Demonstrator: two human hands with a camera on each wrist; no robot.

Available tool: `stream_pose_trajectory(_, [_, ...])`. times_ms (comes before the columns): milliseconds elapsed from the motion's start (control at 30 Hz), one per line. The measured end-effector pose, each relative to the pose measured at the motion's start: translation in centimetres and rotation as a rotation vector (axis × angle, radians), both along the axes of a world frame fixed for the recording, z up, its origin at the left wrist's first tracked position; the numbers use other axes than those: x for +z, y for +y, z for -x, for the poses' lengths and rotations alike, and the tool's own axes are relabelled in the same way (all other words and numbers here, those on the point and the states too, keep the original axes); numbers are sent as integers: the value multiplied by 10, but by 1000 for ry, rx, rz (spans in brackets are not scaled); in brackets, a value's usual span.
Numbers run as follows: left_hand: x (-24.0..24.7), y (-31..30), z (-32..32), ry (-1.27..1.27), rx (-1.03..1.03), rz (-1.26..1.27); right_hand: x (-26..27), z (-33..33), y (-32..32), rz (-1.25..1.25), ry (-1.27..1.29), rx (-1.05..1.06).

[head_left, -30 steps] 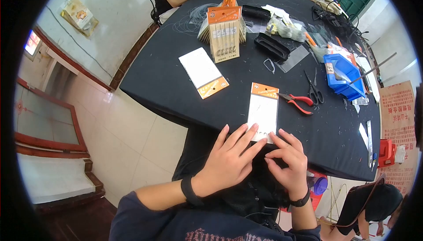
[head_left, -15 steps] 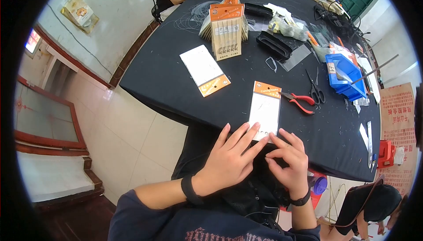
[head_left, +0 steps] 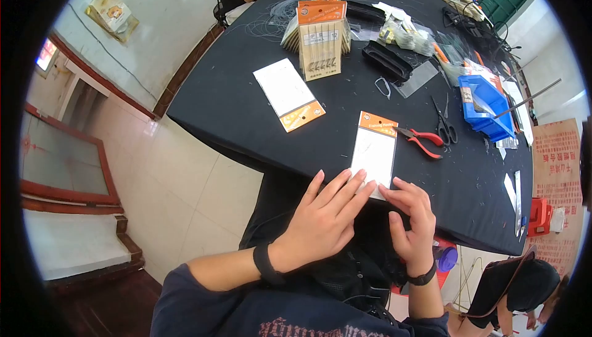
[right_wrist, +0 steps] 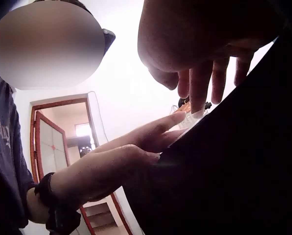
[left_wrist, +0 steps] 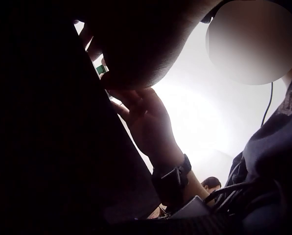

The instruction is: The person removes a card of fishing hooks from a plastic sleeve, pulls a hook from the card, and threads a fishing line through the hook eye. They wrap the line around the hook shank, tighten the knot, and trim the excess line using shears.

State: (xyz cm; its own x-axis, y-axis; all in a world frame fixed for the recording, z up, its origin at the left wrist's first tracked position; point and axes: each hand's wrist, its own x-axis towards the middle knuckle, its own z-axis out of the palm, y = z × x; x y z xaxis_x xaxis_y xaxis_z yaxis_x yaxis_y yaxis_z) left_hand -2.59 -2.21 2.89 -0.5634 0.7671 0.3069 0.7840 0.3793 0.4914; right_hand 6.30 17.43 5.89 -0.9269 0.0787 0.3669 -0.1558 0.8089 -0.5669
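White packet (head_left: pixel 283 90): flat, ahead and left of the left fingertips, untouched, orange header nearer the hands.
Standing packets (head_left: pixel 320 44): upright beyond the left fingertips, with dark hooks in the front one; apparently filled.
Left hand (head_left: pixel 317 220): unclenched, with straight fingers resting on the middle packet's near end.
Middle packet (head_left: pixel 374 152): flat beneath the fingertips, orange header farthest off; by judgement laid out and steadied, but with only faint marks visible, too small to tell how nearly complete.
Right hand (head_left: pixel 412 220): not clenched, touching the near right corner with lightly bent fingers, thumb apart.
Red-handled pliers (head_left: pixel 425 141), black scissors (head_left: pixel 445 128): beyond the right fingertips, both unheld.
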Motion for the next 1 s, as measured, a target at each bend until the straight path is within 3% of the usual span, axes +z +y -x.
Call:
stream_pose_trajectory(200, [-1, -1, 0, 66, -34, 29, -7, -10, -3, 185, -58, 3])
stream_pose_trajectory(400, [-5, -2, 0, 77, -41, 13, -9, -10, -4, 137, -31, 11])
stream_pose_trajectory(733, [-4, -5, 1, 74, -59, 57, -4, -6, -3, 606, -35, -22])
stream_pose_trajectory(1000, [-7, -5, 1, 76, -58, 70, -3, 23, 11, 713, 8, 70])
